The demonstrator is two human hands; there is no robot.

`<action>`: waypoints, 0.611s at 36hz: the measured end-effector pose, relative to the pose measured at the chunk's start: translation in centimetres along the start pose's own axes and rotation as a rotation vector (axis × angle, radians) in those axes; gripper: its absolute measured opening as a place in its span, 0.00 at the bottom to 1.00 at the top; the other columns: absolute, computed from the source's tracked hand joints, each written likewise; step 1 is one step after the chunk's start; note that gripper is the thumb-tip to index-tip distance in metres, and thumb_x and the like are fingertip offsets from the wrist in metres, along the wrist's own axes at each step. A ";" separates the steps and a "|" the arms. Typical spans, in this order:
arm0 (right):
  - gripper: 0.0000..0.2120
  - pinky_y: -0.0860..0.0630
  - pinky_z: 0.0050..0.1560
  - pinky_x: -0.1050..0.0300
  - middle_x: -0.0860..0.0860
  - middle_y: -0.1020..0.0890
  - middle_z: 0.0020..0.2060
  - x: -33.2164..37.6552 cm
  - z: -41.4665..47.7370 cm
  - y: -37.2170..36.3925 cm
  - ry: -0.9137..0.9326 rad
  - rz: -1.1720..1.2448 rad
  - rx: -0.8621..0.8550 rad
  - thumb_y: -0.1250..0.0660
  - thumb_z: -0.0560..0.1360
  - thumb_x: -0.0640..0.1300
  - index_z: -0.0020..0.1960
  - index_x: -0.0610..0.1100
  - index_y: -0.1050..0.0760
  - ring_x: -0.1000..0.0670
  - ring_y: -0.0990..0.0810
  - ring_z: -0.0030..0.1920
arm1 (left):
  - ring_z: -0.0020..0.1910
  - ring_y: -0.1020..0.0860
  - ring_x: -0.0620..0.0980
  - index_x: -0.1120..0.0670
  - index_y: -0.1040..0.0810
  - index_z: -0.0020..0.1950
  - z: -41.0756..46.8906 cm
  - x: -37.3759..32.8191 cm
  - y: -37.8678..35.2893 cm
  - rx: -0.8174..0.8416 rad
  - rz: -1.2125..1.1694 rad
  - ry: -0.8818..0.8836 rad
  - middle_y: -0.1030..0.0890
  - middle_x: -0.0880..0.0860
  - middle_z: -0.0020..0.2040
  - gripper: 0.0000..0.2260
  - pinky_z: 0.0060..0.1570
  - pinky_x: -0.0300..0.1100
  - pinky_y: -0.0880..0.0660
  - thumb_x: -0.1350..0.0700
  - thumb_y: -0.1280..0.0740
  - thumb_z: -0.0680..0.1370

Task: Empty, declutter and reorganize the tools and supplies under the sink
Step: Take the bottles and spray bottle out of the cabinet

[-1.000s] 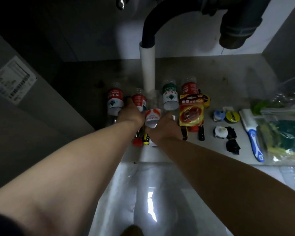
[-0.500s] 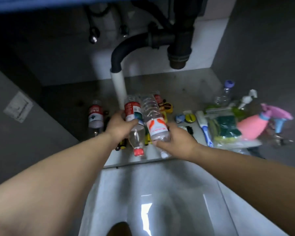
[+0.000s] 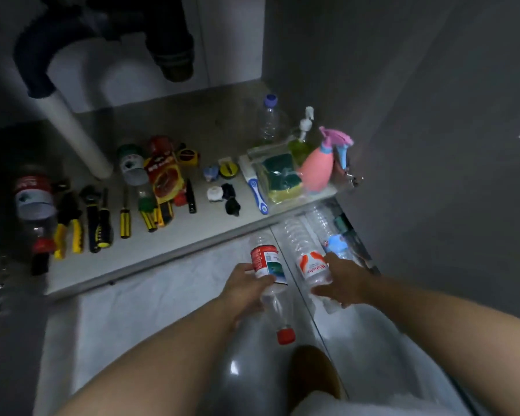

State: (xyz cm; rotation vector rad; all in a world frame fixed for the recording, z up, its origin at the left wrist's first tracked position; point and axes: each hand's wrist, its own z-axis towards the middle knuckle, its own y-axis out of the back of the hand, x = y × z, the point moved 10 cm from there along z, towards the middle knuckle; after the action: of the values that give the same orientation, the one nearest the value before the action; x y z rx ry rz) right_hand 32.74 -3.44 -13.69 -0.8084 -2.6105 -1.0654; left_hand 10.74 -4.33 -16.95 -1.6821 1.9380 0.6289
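In my left hand (image 3: 246, 283) I have the clear plastic bottle with a red label and red cap (image 3: 264, 262), fingers curled round its body, cap pointing back towards me. My right hand (image 3: 345, 280) wraps the ribbed clear plastic bottle with a white-and-orange label (image 3: 311, 267), thumb across the label. Both bottles are out of the cupboard, held side by side but apart above the pale glossy floor tile (image 3: 147, 295), just in front of the shelf edge.

Just beyond the right hand, a clear bottle with a blue label (image 3: 333, 244) lies on the floor against the cupboard's right wall, so I take that as the pile for removed bottles. I read this as the emptying step, and only partly done: the grey cabinet shelf (image 3: 192, 127) holds yellow-handled pliers (image 3: 68, 223), a pink spray bottle (image 3: 315, 169) and more, around the white drain pipe (image 3: 72, 130).

Next I would lower both bottles beside the blue-labelled one and loosen my fingers gently; being round and light, they may well roll.
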 end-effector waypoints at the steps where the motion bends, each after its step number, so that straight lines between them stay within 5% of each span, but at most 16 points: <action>1: 0.35 0.16 0.43 0.41 0.44 0.24 0.60 -0.5 1.0 -0.1 -0.003 -0.001 -0.026 0.24 0.73 0.52 0.72 0.45 0.39 0.43 0.18 0.52 | 0.52 0.16 0.60 0.52 0.30 0.68 0.8 0.3 -0.3 -0.032 0.004 0.005 0.20 0.57 0.61 0.26 0.48 0.57 0.17 0.54 0.23 0.74; 5: 0.37 0.20 0.58 0.45 0.44 0.22 0.64 -2.1 4.6 -0.8 -0.019 -0.116 -0.122 0.26 0.73 0.56 0.73 0.43 0.39 0.42 0.20 0.61 | 0.55 0.18 0.59 0.54 0.31 0.69 3.8 0.4 -1.3 -0.132 -0.004 -0.018 0.21 0.55 0.59 0.26 0.49 0.56 0.18 0.54 0.24 0.75; 12: 0.37 0.23 0.61 0.42 0.43 0.29 0.68 -4.2 7.9 -1.7 -0.106 -0.186 -0.253 0.31 0.77 0.57 0.77 0.45 0.44 0.40 0.22 0.63 | 0.52 0.18 0.56 0.55 0.27 0.69 7.7 -0.2 -3.0 -0.187 -0.023 -0.053 0.19 0.55 0.58 0.22 0.39 0.45 0.21 0.53 0.26 0.77; 16: 0.35 0.21 0.53 0.44 0.42 0.37 0.71 -3.8 7.4 -0.7 -0.131 -0.230 -0.453 0.34 0.79 0.55 0.78 0.46 0.47 0.39 0.21 0.59 | 0.50 0.19 0.51 0.57 0.27 0.65 9.1 -0.5 -3.9 -0.139 -0.052 -0.060 0.19 0.52 0.56 0.17 0.48 0.45 0.21 0.54 0.29 0.79; 18: 0.32 0.20 0.52 0.45 0.43 0.37 0.70 -3.0 6.7 -0.3 -0.110 -0.265 -0.555 0.33 0.79 0.52 0.77 0.46 0.44 0.40 0.25 0.62 | 0.55 0.21 0.49 0.54 0.32 0.71 9.2 -0.7 -4.3 -0.109 -0.073 -0.079 0.22 0.48 0.58 0.23 0.58 0.47 0.23 0.57 0.28 0.79; 20: 0.31 0.22 0.55 0.46 0.42 0.36 0.69 -1.9 6.3 -0.4 -0.044 -0.335 -0.596 0.31 0.77 0.47 0.75 0.46 0.41 0.40 0.29 0.65 | 0.65 0.24 0.53 0.53 0.36 0.77 9.0 -1.0 -4.6 -0.087 -0.032 -0.103 0.25 0.51 0.68 0.30 0.68 0.54 0.26 0.56 0.27 0.78; 22: 0.37 0.26 0.64 0.45 0.41 0.38 0.73 -1.1 6.6 -1.4 0.037 -0.418 -0.533 0.27 0.73 0.46 0.76 0.46 0.41 0.39 0.33 0.70 | 0.65 0.24 0.53 0.47 0.32 0.74 8.7 -1.1 -5.0 -0.061 -0.020 -0.140 0.25 0.48 0.67 0.26 0.68 0.55 0.26 0.55 0.27 0.78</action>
State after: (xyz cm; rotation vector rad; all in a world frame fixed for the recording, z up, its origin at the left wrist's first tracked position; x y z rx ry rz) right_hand 33.01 -0.13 -19.65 -0.3139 -2.5478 -1.9185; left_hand 16.38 1.39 -23.07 -1.6452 1.8194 0.7832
